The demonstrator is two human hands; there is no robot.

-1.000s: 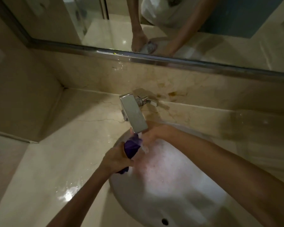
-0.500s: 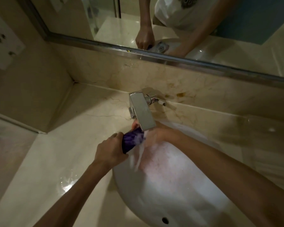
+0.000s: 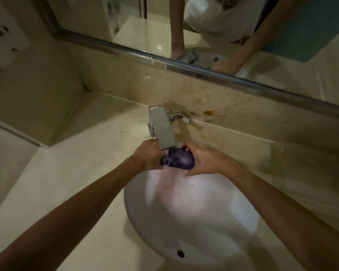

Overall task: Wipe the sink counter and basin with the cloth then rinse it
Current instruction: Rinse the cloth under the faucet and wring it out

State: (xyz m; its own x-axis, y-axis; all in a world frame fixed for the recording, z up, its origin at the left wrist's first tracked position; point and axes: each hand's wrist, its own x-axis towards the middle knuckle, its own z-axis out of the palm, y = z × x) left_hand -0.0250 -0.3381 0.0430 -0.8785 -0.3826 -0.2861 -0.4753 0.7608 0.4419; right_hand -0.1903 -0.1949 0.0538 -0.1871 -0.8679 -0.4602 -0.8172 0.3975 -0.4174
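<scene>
While hands (image 3: 176, 159) grip cloth (image 3: 181, 159), foamy basin (image 3: 137, 208)

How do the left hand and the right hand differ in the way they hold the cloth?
The left hand grips one end of the cloth from the side, knuckles up; the right hand cups the other end from beneath, palm showing, visibly wet. Both hold the cloth under the tap, above the basin.

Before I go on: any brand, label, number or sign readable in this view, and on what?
None can be read.
Square chrome tap: no brand mark shows.
Pale wall plate with dark holes: no lettering shows.
Purple cloth, white oval basin, beige marble counter: plain.
</scene>
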